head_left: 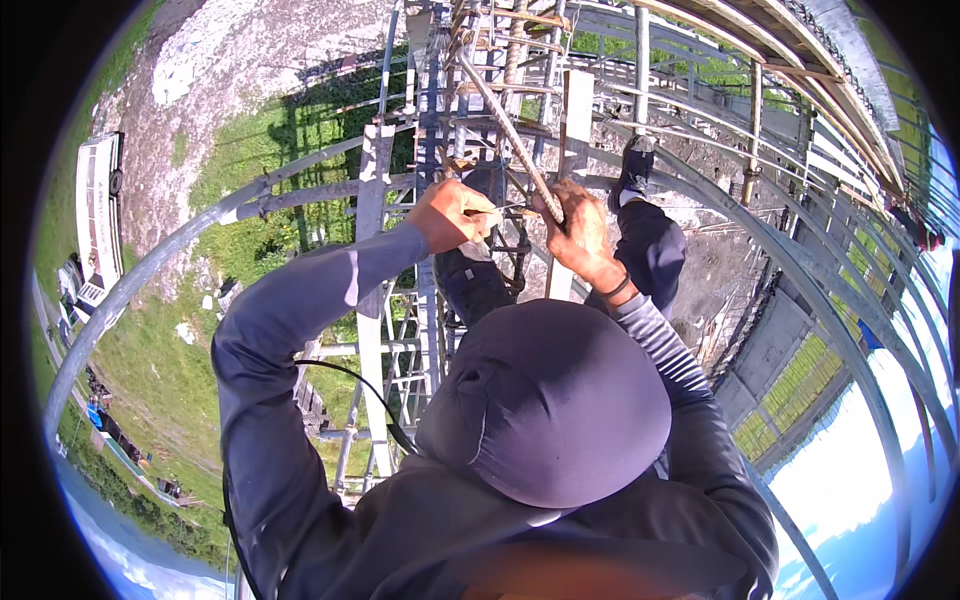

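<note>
A long, thin brownish rod [512, 137] slants from the upper middle down into my right hand [582, 235], whose fingers are wrapped round its near end. A dark band circles that wrist. Close by on the left, my left hand [452, 213] is closed with thumb and fingers drawn together. What it pinches, if anything, is too small to tell. Both hands are over the steel scaffold [430, 130], between two pale upright boards, the left board [371, 200] and the right board [577, 105].
Curved metal pipes [150, 270] arch on both sides. My shoe [636, 170] rests by the framework at right. A dark cap [560, 400] covers the lower middle. Far below lie grass [240, 150] and a white truck [98, 210]. Long planks [790, 50] run along the upper right.
</note>
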A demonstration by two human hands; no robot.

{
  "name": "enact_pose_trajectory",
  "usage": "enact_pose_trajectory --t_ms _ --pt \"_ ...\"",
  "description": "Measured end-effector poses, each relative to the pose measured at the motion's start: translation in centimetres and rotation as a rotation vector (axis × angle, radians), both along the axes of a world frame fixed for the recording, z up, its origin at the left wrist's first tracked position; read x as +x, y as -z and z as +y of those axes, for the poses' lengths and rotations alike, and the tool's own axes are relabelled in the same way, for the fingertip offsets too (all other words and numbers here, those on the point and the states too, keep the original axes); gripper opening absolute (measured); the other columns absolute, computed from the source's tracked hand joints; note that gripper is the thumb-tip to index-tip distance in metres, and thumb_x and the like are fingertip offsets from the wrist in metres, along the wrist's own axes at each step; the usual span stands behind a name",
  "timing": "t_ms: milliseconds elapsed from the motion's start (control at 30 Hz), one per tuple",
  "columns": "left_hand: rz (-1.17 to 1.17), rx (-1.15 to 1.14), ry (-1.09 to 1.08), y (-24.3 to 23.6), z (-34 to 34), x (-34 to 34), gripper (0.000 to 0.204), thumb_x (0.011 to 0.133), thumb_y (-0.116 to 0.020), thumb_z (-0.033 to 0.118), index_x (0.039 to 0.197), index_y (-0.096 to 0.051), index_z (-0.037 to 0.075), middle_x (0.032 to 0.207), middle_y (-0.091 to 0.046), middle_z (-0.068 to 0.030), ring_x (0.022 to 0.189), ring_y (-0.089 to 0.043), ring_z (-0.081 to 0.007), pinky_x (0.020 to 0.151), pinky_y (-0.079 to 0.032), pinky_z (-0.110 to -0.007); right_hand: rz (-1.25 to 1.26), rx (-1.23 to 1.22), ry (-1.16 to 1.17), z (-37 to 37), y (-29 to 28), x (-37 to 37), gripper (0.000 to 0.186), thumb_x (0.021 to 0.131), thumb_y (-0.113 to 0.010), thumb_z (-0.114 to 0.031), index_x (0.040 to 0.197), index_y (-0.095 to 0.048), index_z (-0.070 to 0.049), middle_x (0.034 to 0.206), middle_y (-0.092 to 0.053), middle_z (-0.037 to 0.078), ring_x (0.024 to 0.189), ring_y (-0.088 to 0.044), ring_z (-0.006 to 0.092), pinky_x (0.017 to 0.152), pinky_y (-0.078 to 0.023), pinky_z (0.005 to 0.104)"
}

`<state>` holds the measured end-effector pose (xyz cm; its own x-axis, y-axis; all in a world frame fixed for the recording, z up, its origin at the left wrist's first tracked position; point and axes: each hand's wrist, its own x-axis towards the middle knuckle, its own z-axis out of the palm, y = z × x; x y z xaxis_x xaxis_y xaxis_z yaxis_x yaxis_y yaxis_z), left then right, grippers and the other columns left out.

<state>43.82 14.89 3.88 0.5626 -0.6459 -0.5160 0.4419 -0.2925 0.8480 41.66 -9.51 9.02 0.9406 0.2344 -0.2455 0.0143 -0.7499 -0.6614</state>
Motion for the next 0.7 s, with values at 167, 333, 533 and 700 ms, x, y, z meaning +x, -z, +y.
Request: enact_pose_trajectory --t_ms 167,333,533,700 --pt "-0.275 0.425 0.058 -0.7 4.4 -0.7 0.025 0.093 -0.072 0.022 0.112 -0.079 0.006 0.102 -0.078 -0.0137 0.082 -0.075 -0.0238 0.079 -0.059 -0.038 -0.056 0.016 0.091 0.2 1.1 1.1 0.01 0.087 -0.068 -0.008 0.09 -0.069 0.001 0.08 -0.06 0.017 0.076 -0.063 0.0405 0.069 -0.05 0.044" --pt "0.132 -0.006 0.315 0.2 6.8 3.8 0.019 0.098 -0.068 0.008 0.113 -0.078 0.0 0.095 -0.078 -0.0099 0.077 -0.071 -0.0128 0.069 -0.06 -0.029 0.697 0.621 0.527 -1.5 0.1 0.5 0.015 0.093 -0.071 -0.01 0.098 -0.075 0.003 0.08 -0.068 0.005 0.061 -0.056 0.013 0.06 -0.044 0.0317" --pt "0.246 -0.162 0.37 -0.5 5.0 8.7 0.023 0.1 -0.067 0.011 0.12 -0.075 0.002 0.097 -0.078 -0.0098 0.083 -0.067 -0.0117 0.069 -0.052 -0.026 1.512 1.459 0.528 -3.5 -3.3 -2.5 0.032 0.095 -0.073 -0.016 0.116 -0.059 0.005 0.076 -0.052 0.001 0.06 -0.039 0.0069 0.053 -0.03 0.0237" --pt "0.45 -0.172 0.187 -1.5 0.2 3.4 0.025 0.104 -0.063 0.017 0.112 -0.077 -0.001 0.105 -0.076 -0.0137 0.091 -0.071 -0.0183 0.083 -0.058 -0.034 0.941 1.534 0.594 -3.6 -3.3 -0.7 0.025 0.1 -0.069 -0.015 0.116 -0.057 0.001 0.08 -0.05 -0.001 0.064 -0.041 0.0069 0.056 -0.033 0.024"
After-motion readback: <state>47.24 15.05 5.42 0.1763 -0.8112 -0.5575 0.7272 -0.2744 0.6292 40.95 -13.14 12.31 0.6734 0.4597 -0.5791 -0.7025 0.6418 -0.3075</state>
